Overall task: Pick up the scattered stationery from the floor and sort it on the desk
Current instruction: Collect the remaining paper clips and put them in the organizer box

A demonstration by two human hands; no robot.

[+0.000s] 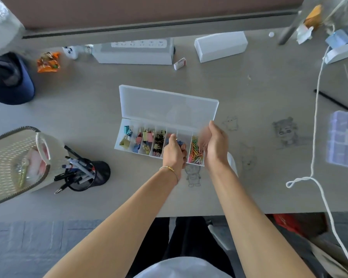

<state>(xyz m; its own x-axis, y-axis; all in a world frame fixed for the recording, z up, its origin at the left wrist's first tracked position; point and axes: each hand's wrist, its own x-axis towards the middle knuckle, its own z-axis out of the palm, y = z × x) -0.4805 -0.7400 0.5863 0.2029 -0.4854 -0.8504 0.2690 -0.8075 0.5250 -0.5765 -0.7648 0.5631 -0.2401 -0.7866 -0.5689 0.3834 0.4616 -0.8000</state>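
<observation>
Presently noted: left hand [174, 151] curled over the middle compartments of the clear organiser box [159, 143], fingers closed on small blue and pink items, probably binder clips, though largely hidden beneath the knuckles. Right hand [214, 144] raised beside the box's right end, fingers blurred; cannot tell whether spread or closed, nor whether anything held. Judged to be poised above the end compartment of coloured paper clips [195, 150], for dropping or steadying. Box lid [167, 104] folded back flat on the desk [249, 87], presumably to leave every compartment reachable. Sorted binder clips [143, 140] seen in the left compartments, grouped by colour and size. Further out: mesh pen cup [84, 174] tipped on its side with pens spilling toward a basket [14, 165], cut off at the left edge. Floor visible only below the desk edge; no stationery made out there. Second organiser [344, 139] cropped at right
</observation>
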